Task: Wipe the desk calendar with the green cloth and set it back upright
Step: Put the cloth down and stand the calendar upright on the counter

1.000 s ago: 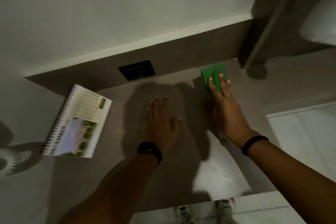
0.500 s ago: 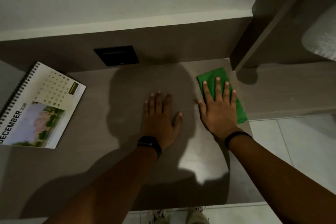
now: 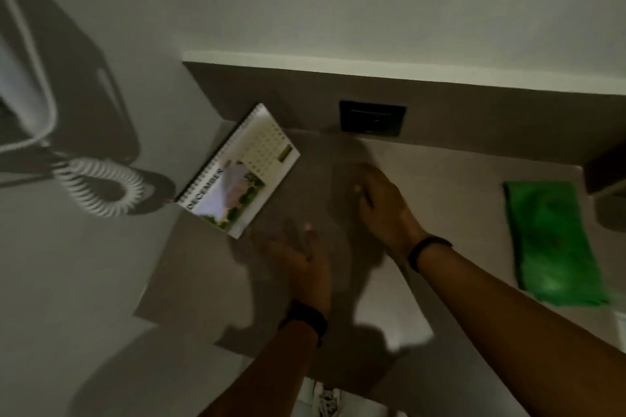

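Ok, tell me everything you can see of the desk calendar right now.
The desk calendar lies flat, not upright, at the left back corner of the desk. It is spiral-bound along its left edge, with white pages: a date grid above, a landscape photo below, and "DECEMBER" printed along the binding. It sits skewed. Neither hand touches it.

Desk calendar (image 3: 238,170), left of centre: glossy paper pages, wire spiral binding along left edge. Green cloth (image 3: 550,240), right edge: soft matt fabric, faintly creased. Desk top (image 3: 440,179): smooth matt grey-brown laminate (wood grain not discernible). Socket plate (image 3: 372,118), upper centre: black plastic, slight sheen. Coiled cord (image 3: 101,191), left: ribbed plastic.
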`<act>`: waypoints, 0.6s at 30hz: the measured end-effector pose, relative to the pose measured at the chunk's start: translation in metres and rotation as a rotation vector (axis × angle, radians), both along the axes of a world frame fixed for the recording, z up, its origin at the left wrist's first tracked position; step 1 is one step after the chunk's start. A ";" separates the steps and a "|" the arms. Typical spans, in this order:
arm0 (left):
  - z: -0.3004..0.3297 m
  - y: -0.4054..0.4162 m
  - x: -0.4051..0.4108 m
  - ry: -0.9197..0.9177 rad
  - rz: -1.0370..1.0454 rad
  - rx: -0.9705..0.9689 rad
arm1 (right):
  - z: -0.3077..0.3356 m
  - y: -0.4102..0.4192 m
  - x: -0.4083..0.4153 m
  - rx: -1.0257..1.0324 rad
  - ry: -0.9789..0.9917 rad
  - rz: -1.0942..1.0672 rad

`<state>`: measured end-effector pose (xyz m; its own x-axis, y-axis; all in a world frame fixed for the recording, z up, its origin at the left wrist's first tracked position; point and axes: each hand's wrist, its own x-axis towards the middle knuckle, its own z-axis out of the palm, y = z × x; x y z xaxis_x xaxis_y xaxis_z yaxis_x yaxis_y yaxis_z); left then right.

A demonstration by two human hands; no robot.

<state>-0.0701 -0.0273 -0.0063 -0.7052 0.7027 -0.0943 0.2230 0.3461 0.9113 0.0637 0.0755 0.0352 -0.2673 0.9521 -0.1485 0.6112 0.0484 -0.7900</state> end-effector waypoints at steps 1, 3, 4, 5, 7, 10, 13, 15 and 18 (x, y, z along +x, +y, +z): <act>-0.001 0.000 -0.020 -0.011 0.080 0.004 | 0.003 0.012 -0.025 -0.022 0.021 0.031; -0.004 0.000 -0.052 -0.012 0.136 0.027 | 0.006 0.034 -0.068 -0.048 0.065 0.057; -0.005 -0.002 -0.063 -0.032 0.124 0.037 | 0.006 0.043 -0.085 -0.054 0.082 0.063; -0.005 -0.003 -0.070 -0.062 0.109 0.049 | 0.007 0.050 -0.099 -0.054 0.096 0.071; -0.006 -0.004 -0.079 -0.093 0.087 0.081 | 0.006 0.060 -0.120 -0.055 0.128 0.097; -0.006 -0.003 -0.082 -0.067 0.072 0.129 | 0.004 0.064 -0.134 -0.072 0.178 0.117; -0.004 -0.001 -0.085 -0.119 0.035 0.194 | 0.003 0.064 -0.138 -0.090 0.207 0.066; -0.004 -0.001 -0.090 -0.108 -0.010 0.243 | 0.004 0.062 -0.135 -0.119 0.250 0.000; -0.005 0.003 -0.101 -0.135 -0.079 0.263 | 0.002 0.044 -0.121 -0.077 0.291 -0.116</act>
<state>-0.1712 -0.0248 -0.0112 -0.6410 0.7675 0.0091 0.1108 0.0807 0.9906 -0.0569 0.1200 0.0376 -0.1997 0.9676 -0.1545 0.3570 -0.0750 -0.9311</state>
